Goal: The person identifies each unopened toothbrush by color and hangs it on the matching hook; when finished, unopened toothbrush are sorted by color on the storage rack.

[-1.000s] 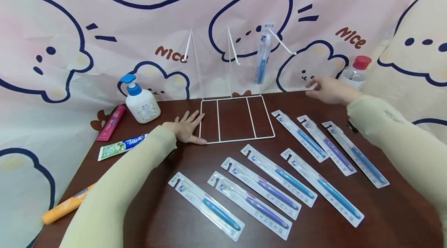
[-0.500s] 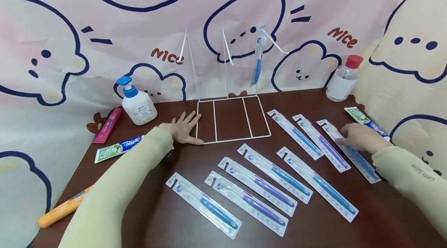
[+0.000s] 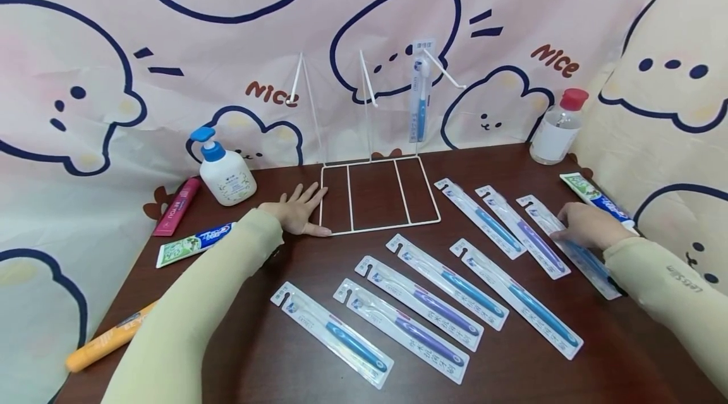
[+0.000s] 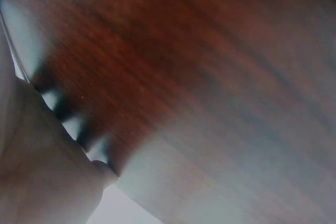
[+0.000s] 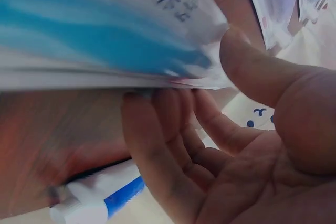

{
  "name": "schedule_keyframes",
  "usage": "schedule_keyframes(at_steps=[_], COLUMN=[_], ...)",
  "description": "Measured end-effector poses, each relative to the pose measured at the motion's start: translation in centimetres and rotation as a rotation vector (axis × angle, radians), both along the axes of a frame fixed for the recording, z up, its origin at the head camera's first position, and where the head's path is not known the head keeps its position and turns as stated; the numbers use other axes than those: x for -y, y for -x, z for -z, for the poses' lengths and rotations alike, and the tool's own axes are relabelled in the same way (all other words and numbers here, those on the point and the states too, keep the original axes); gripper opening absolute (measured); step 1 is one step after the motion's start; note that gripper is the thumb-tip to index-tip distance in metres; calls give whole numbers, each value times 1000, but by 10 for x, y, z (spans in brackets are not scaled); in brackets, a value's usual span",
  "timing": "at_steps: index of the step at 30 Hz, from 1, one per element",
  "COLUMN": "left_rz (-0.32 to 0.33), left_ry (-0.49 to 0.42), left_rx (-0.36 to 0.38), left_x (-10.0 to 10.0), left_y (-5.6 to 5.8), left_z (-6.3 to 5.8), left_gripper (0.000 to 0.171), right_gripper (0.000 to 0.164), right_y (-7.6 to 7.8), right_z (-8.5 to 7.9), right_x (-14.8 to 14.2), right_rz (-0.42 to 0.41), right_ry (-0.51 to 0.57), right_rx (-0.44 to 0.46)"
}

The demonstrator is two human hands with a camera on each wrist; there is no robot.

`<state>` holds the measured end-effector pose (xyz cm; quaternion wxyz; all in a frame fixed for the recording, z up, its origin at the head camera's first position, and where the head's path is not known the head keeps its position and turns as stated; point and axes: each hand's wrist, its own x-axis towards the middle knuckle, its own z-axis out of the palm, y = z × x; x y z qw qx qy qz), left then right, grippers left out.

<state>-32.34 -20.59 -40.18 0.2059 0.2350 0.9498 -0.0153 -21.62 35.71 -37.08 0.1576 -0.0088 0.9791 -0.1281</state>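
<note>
My right hand (image 3: 591,226) grips a packaged toothbrush (image 3: 537,211) with a blue handle, the rightmost of the row. In the right wrist view, the thumb lies on one edge of this blister pack (image 5: 94,35) and the fingers (image 5: 152,140) curl at the other edge. My left hand (image 3: 294,213), fingers spread, presses on the table at the left side of a white wire rack (image 3: 350,202). Another packaged toothbrush (image 3: 421,100) hangs from the rack's right hook. The left wrist view shows mostly tabletop (image 4: 173,66), with part of the hand.
Several packaged toothbrushes (image 3: 409,331) lie in front and right of the rack. A pump bottle (image 3: 229,179), a pink tube (image 3: 177,207), a toothpaste tube (image 3: 196,244) and an orange tube (image 3: 110,342) are leftward. A red-capped bottle (image 3: 556,132) and another toothpaste tube (image 3: 597,200) stand and lie rightward.
My right hand has come from beside the back-right bottle down to the rightmost toothbrush pack. The hanging toothbrush has swung and turned on its hook. My left hand has stayed in place.
</note>
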Motion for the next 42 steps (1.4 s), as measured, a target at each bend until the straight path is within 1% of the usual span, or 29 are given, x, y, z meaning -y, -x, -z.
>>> schedule_keyframes(at_steps=[3, 6, 9, 12, 15, 18, 20, 22, 28, 33, 36, 39, 42], left_rz=[-4, -12, -18, -18, -18, -21, -23, -23, -17, -23, -15, -8, -18], left_ry=[-7, -7, -7, -7, -5, -5, -5, -8, -7, 12, 4, -11, 6], left_rx=[5, 11, 12, 10, 8, 9, 12, 14, 13, 25, 23, 19, 23], left_x=[0, 1, 2, 3, 3, 2, 2, 2, 1, 2, 2, 2, 1], left_y=[1, 2, 2, 3, 2, 1, 1, 1, 1, 4, 4, 3, 4], left_z=[2, 3, 4, 4, 4, 2, 1, 0, 0, 4, 5, 4, 4], left_gripper=[116, 116, 116, 116, 116, 116, 115, 115, 115, 115, 115, 115, 115], right_gripper=[63, 60, 55, 58, 66, 69, 67, 63, 58, 50, 49, 49, 47], right_y=[1, 1, 3, 4, 3, 0, -2, -5, -14, -16, -13, -10, -5], right_z=[-1, -4, -8, -16, -27, -42, -51, -59, -81, -93, -100, -106, -111], right_x=[-2, -3, -5, -7, -5, 3, 11, 20, 60, 96, 113, 127, 137], right_rz=[21, 23, -13, -29, -2, 18, 13, 1, -18, -59, -78, -93, -99], right_ry=[24, 45, 39, 10, 17, 71, 123, 173, 322, 489, 559, 602, 623], right_rx=[37, 54, 8, -40, -61, -100, -145, -210, -401, -488, -529, -555, -565])
